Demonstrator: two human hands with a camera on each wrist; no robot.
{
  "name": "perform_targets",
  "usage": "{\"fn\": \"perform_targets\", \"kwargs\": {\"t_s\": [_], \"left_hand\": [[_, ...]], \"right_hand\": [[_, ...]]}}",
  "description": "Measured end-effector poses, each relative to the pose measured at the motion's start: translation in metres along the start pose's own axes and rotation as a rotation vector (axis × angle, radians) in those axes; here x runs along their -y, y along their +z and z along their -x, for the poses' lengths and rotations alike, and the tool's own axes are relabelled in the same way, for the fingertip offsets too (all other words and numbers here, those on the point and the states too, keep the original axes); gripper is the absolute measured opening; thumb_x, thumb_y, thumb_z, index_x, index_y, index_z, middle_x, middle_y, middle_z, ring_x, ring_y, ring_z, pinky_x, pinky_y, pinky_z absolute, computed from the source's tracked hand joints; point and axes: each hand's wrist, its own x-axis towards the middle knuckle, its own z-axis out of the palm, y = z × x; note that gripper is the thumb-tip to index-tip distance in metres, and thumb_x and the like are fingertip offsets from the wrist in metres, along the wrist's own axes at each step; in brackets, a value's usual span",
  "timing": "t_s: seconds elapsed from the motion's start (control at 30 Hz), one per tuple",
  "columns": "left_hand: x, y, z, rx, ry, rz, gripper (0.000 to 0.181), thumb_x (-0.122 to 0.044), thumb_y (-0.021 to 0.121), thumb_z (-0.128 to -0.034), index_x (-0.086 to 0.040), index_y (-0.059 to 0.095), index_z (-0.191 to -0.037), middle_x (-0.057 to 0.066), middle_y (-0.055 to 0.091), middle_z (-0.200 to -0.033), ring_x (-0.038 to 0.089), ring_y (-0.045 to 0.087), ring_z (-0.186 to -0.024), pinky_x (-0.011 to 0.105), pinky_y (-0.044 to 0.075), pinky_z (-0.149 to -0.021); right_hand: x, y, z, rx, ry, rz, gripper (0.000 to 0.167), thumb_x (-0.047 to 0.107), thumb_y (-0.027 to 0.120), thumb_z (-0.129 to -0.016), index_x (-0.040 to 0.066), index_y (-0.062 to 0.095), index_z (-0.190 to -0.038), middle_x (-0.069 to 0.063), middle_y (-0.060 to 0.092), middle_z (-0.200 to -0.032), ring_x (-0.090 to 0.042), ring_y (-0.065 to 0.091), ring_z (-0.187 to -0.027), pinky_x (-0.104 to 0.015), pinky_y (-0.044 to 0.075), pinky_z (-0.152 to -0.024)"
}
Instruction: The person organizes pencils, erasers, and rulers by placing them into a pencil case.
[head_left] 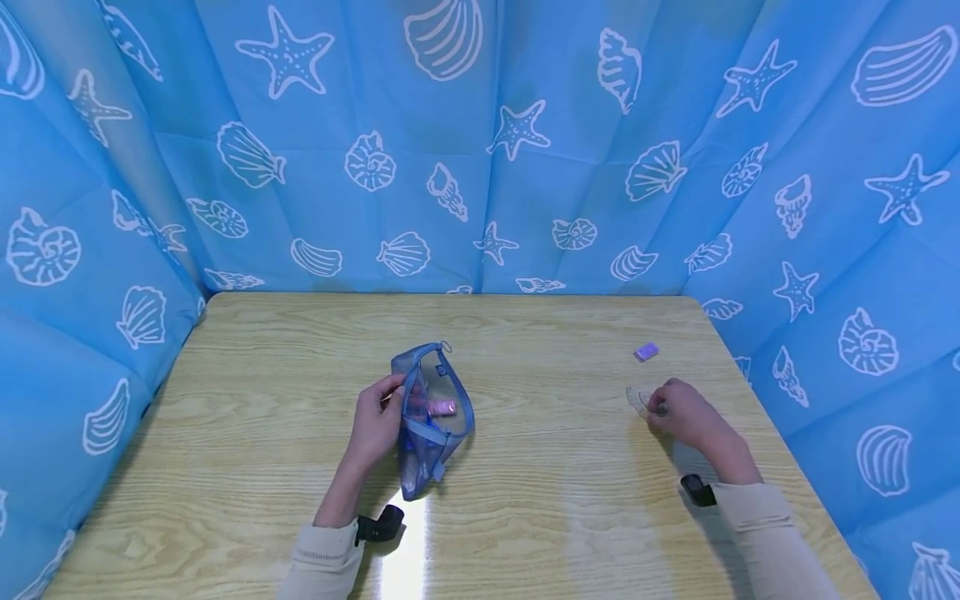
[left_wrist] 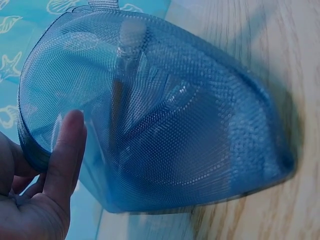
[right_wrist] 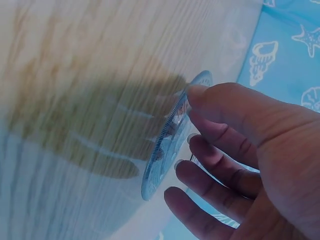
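Observation:
My left hand (head_left: 378,421) pinches the rim of a blue mesh zip pouch (head_left: 420,479), which lies with its mouth spread open. Inside it a pink item (head_left: 442,407) shows; in the left wrist view, long thin shapes appear dimly through the mesh (left_wrist: 190,135). Over at the right of the table, my right hand (head_left: 682,411) pinches the edge of a clear plastic protractor (head_left: 636,402) between thumb and forefinger. Seen edge-on in the right wrist view, the protractor (right_wrist: 162,150) has fine tick marks along its rim; the other fingers are loosely bent below it.
A small purple block (head_left: 647,352), perhaps an eraser, lies behind the right hand. The wood-grain table (head_left: 525,500) is bordered at the back and sides by a blue curtain (head_left: 450,108) with white shells. Each wrist carries a black camera.

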Motion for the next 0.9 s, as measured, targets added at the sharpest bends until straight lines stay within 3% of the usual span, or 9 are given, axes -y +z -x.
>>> {"fn": "perform_targets", "kwargs": {"t_s": [0.13,0.4,0.6,0.7,0.9], "left_hand": [[-0.0010,0.0003,0.0001,0.006,-0.002,0.007,0.028,0.001,0.044,-0.1054,0.010,0.065,-0.122,0.027,0.068,-0.110,0.030,0.070,-0.089,0.020,0.055,-0.064],[-0.0014,0.0009,0.0002,-0.008,-0.005,-0.019,0.028,0.002,0.045,-0.1051,0.010,0.065,-0.123,0.026,0.065,-0.110,0.015,0.063,-0.079,0.020,0.053,-0.060],[-0.0017,0.0021,0.0000,-0.012,-0.008,-0.008,0.028,0.003,0.045,-0.1046,0.010,0.065,-0.122,0.025,0.065,-0.108,0.012,0.062,-0.075,0.019,0.053,-0.059],[-0.0023,0.0024,0.0009,-0.013,-0.006,-0.006,0.027,0.003,0.045,-0.1045,0.010,0.065,-0.122,0.026,0.065,-0.108,0.011,0.062,-0.075,0.019,0.052,-0.059],[-0.0026,0.0027,0.0010,-0.011,-0.017,0.008,0.028,0.003,0.045,-0.1047,0.011,0.064,-0.123,0.027,0.065,-0.111,0.013,0.063,-0.077,0.019,0.053,-0.059]], "right_hand": [[0.0029,0.0001,-0.0007,-0.003,0.000,0.010,0.010,0.005,0.071,-0.089,-0.005,0.069,-0.089,-0.014,0.058,-0.088,-0.021,0.053,-0.075,-0.038,0.049,-0.066],[0.0031,-0.0014,-0.0018,-0.011,-0.036,0.033,0.007,0.006,0.071,-0.087,0.000,0.067,-0.085,-0.012,0.056,-0.089,-0.023,0.052,-0.077,-0.040,0.050,-0.069],[-0.0010,-0.0071,-0.0006,-0.014,-0.032,0.006,0.035,0.014,0.080,-0.085,-0.010,0.063,-0.104,-0.022,0.060,-0.101,-0.032,0.058,-0.090,-0.050,0.053,-0.079],[-0.0027,-0.0079,-0.0010,0.013,-0.028,-0.006,0.037,0.013,0.081,-0.085,-0.011,0.061,-0.106,-0.019,0.062,-0.096,-0.028,0.058,-0.084,-0.046,0.052,-0.075],[-0.0013,-0.0054,-0.0037,0.049,-0.002,-0.010,0.023,0.010,0.076,-0.088,-0.005,0.061,-0.096,-0.008,0.059,-0.082,-0.019,0.050,-0.073,-0.036,0.045,-0.067]]}}
